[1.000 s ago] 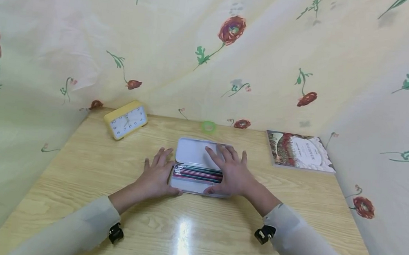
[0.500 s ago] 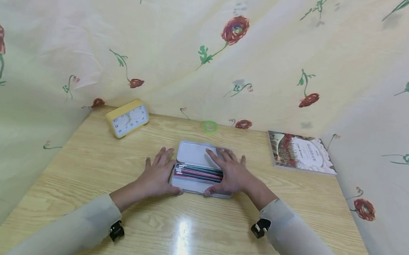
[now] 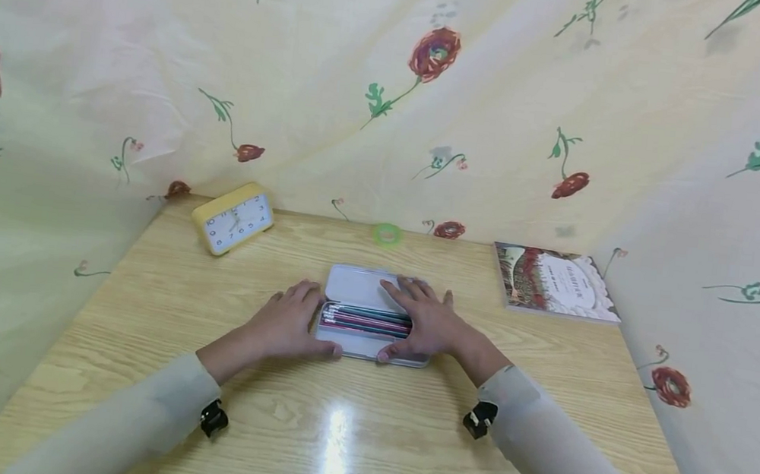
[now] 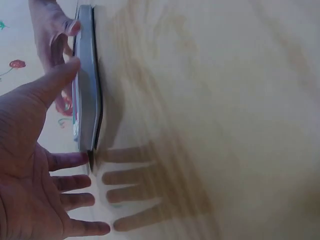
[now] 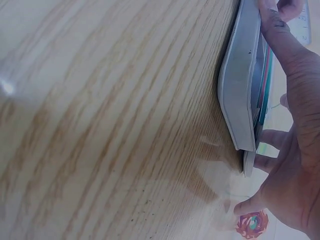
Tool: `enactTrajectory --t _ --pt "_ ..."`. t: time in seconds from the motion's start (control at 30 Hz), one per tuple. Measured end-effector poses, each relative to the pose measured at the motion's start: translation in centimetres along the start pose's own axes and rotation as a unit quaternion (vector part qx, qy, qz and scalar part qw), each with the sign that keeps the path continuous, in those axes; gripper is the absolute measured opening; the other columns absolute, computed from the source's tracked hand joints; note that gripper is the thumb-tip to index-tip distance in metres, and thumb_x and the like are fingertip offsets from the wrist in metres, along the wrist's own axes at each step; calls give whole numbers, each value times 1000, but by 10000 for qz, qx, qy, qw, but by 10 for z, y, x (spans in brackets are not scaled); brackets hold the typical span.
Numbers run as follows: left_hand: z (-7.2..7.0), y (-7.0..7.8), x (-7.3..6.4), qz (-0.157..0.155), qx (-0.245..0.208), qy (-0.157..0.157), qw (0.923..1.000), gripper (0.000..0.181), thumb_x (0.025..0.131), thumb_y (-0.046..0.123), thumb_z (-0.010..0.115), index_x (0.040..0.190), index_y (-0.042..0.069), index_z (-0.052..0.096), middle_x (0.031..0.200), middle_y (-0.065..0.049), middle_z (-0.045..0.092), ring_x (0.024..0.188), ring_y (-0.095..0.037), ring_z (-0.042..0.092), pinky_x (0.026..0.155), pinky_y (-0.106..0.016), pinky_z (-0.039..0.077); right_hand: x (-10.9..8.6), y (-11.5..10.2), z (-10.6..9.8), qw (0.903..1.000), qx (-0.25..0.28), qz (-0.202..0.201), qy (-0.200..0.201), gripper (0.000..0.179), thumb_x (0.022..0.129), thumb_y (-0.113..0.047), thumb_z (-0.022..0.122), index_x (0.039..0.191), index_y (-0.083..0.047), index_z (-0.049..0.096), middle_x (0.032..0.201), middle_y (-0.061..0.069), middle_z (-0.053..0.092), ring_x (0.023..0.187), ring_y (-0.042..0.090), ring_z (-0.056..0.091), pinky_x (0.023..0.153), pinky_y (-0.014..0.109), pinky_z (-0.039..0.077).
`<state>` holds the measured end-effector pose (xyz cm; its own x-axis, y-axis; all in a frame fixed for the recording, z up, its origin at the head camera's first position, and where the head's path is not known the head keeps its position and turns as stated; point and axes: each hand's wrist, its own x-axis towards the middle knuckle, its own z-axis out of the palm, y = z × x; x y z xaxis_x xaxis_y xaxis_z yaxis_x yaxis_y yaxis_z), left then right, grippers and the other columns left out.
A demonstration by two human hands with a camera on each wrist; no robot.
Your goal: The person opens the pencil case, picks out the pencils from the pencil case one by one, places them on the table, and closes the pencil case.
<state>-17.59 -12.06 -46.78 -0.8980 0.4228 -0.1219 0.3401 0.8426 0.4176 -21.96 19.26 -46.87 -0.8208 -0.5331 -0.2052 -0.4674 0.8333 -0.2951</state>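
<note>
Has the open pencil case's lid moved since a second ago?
Yes, slightly: in the head view, the lid's far edge now sits lower in the picture, farther from the green ring near the table's back edge.

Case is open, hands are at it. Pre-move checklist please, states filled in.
1. Case on the table: ok.
2. Lid folded back, inside exposed: ok.
3. Pencils lying in the far part of the base: ok.
4. Pencils all below the rim: cannot tell; in the head view the right hand covers their right ends.
5. Lid free of hands: not ok; the right hand's fingers are over its right part. The left hand is at the case's left end.
6. Clock and book apart from the case: ok.
</note>
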Motion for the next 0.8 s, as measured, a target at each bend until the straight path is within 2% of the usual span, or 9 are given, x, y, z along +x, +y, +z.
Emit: enactTrajectory --t 0.1,0.23,0.4,0.57,0.8 --pt "-2 -2 4 -53 164 -61 9998 119 86 83 76 167 3 42 174 -21 41 163 -45 38 128 -76 34 0 0 -1 10000 -37 22 -34 132 75 -83 86 179 -36 19 187 14 19 171 51 14 116 99 9" --pt "-4 -4 9 -89 297 -164 9994 126 87 86 72 175 7 29 181 -17 33 169 -45 28 130 -80 26 0 0 -1 10000 -44 18 -46 131 76 -83 86 179 -36 20 187 13 19 171 51 14 116 99 10" --pt "-6 -5 11 -95 368 -420 9984 131 85 89 71 177 8 24 185 -12 24 172 -44 19 131 -82 18 -1 -1 -2 10000 -13 18 -68 130 76 -81 87 178 -35 22 187 13 17 172 50 12 116 99 9" --pt "-6 -5 13 -12 247 -610 9978 134 86 87 71 177 4 18 187 -15 16 174 -44 13 136 -75 15 0 -1 -1 9999 -36 37 -89 129 76 -82 86 178 -35 22 188 12 15 173 49 11 116 99 10" --pt "-3 -7 17 76 -111 -732 9972 136 88 83 74 176 -1 13 187 -19 12 174 -42 9 140 -65 15 -1 0 0 10000 27 47 -81 129 77 -82 86 178 -35 22 188 11 15 173 49 9 116 99 8"
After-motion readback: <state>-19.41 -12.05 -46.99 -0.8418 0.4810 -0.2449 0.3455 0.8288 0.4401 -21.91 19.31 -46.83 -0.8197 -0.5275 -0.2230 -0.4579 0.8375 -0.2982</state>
